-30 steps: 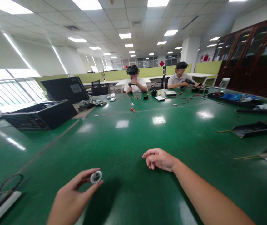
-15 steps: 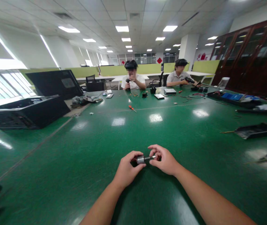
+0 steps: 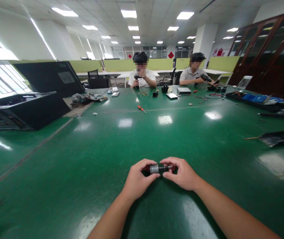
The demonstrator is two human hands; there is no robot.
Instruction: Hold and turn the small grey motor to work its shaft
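Both my hands meet just above the green table, near its front edge. My left hand pinches the silver end of a small metal cylinder. My right hand pinches its darker end, where a bit of red shows between the fingers. The cylinder lies level between the two sets of fingertips. Part of it is hidden by my fingers.
A black computer case and its panel stand at the left. A red screwdriver lies mid-table. Two people sit at the far side with tools and small parts. Black trays lie at the right.
My left hand carried the silver piece from the lower left to the centre and met my right hand. Both hands now hold it there; the view tilted slightly down.
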